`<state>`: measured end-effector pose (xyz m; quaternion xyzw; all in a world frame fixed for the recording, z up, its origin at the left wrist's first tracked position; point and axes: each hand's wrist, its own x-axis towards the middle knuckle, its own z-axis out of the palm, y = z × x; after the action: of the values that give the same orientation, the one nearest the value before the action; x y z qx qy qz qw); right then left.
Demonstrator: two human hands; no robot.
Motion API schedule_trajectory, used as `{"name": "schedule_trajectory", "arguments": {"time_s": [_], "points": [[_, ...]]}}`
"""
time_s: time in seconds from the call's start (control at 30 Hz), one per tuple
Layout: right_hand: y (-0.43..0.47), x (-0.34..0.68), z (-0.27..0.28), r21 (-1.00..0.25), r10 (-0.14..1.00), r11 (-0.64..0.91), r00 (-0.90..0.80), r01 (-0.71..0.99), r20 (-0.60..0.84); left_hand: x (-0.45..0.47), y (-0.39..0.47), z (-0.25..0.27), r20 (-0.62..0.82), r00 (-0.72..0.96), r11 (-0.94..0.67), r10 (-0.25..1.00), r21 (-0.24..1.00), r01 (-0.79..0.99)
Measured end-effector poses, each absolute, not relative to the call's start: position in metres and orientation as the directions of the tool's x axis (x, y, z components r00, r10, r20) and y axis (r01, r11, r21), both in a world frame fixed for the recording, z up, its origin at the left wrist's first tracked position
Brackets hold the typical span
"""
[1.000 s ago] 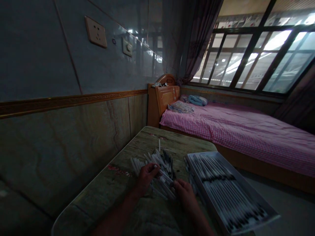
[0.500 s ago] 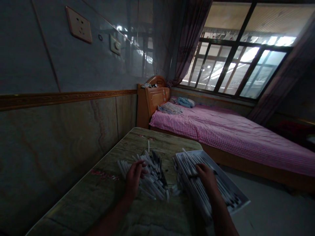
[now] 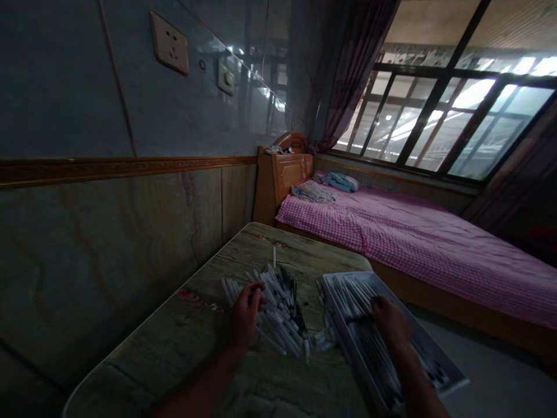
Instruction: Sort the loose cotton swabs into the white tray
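Where a greenish-brown, wood-grained table with a thin pale edge reaches toward a bed spread with pink checked cloth, a loose heap of slim, whitish, pen-like sticks covers part of the tabletop's middle. Thin black pieces lie along the heap's right side, one pale lone stick rests just beyond its far end, and short, clear bits are scattered on the right. Red printed flowers show to the left, and an orange-brown wooden headboard stands past the table's far corner.

At the table's right side, a shallow, pale, rectangular tray lies slantwise. More pale sticks with dark ends fill it in two rows; the far row fans out, while the near one is blurred and partly hidden by the right hand and its forearm. That hand is over the tray's middle, fingers bunched narrowly; whether they grip a stick I cannot tell. The left hand covers the heap's left edge, fingers loosely curled near the thumb, and I cannot tell whether anything is held.
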<state>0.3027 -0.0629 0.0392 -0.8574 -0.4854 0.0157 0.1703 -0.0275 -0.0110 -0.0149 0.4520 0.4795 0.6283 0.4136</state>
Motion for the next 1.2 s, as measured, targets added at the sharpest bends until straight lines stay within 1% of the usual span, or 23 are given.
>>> {"name": "schedule_trajectory", "arguments": {"time_s": [0.03,0.1,0.2,0.23,0.3,0.33,0.47,0.6,0.67,0.73,0.83,0.9,0.97,1.03,1.07,1.13,1.17,1.2], "points": [[-0.060,0.300,0.042,-0.276,0.859,-0.455,0.499,0.847,0.115,-0.026,-0.011,-0.015,0.168,-0.246,-0.195,0.955,0.977,-0.090],[-0.054,0.285,0.044,-0.342,0.902,-0.354,0.415,0.871,0.123,-0.024,-0.012,-0.015,0.153,-0.236,-0.181,0.960,0.978,-0.102],[-0.042,0.240,0.040,-0.419,0.976,-0.134,0.194,0.898,0.103,-0.021,-0.014,-0.014,0.125,-0.221,-0.154,0.967,0.981,-0.117],[-0.039,0.222,0.037,-0.431,0.984,-0.096,0.150,0.897,0.093,-0.020,-0.014,-0.014,0.118,-0.217,-0.147,0.969,0.982,-0.122],[-0.030,0.186,0.032,-0.433,0.996,-0.005,0.043,0.901,0.077,-0.020,-0.015,-0.014,0.110,-0.209,-0.138,0.972,0.983,-0.124],[-0.026,0.170,0.029,-0.415,0.997,0.012,0.022,0.910,0.076,-0.020,-0.015,-0.015,0.111,-0.206,-0.138,0.972,0.983,-0.121],[-0.010,0.128,0.023,-0.304,0.996,-0.013,0.039,0.952,0.080,-0.021,-0.014,-0.015,0.123,-0.214,-0.145,0.969,0.985,-0.090],[-0.003,0.120,0.019,-0.241,0.995,-0.053,0.071,0.969,0.067,-0.021,-0.012,-0.016,0.110,-0.216,-0.133,0.970,0.987,-0.094],[-0.005,0.123,0.017,-0.235,0.994,-0.057,0.077,0.970,0.081,-0.021,-0.013,-0.016,0.110,-0.202,-0.131,0.973,0.987,-0.098],[-0.011,0.127,0.013,-0.290,0.990,-0.055,0.090,0.955,0.107,-0.019,-0.013,-0.017,0.110,-0.171,-0.127,0.979,0.988,-0.089],[-0.024,0.129,0.007,-0.459,0.983,-0.020,0.102,0.888,0.155,-0.016,-0.015,-0.018,0.078,-0.116,-0.088,0.990,0.993,-0.076],[-0.034,0.126,0.004,-0.572,0.977,0.057,0.073,0.818,0.202,-0.014,-0.015,-0.019,0.054,-0.071,-0.059,0.996,0.995,-0.078],[-0.041,0.123,0.002,-0.639,0.967,0.153,0.020,0.754,0.254,-0.014,-0.016,-0.019,0.068,-0.025,-0.070,0.997,0.994,-0.078],[-0.043,0.122,0.003,-0.678,0.966,0.214,-0.050,0.703,0.253,-0.014,-0.016,-0.019,0.105,-0.022,-0.106,0.994,0.991,-0.076],[-0.042,0.124,0.005,-0.693,0.971,0.213,-0.070,0.689,0.229,-0.014,-0.016,-0.018,0.113,-0.040,-0.116,0.993,0.990,-0.083],[-0.035,0.133,0.011,-0.694,0.987,0.141,-0.045,0.706,0.155,-0.015,-0.016,-0.017,0.096,-0.086,-0.106,0.992,0.986,-0.126],[-0.030,0.139,0.014,-0.662,0.992,0.079,0.004,0.745,0.123,-0.015,-0.016,-0.016,0.073,-0.102,-0.089,0.992,0.983,-0.163],[-0.024,0.145,0.017,-0.596,0.993,0.009,0.061,0.803,0.097,-0.014,-0.016,-0.014,0.046,-0.110,-0.068,0.993,0.977,-0.204]]}}
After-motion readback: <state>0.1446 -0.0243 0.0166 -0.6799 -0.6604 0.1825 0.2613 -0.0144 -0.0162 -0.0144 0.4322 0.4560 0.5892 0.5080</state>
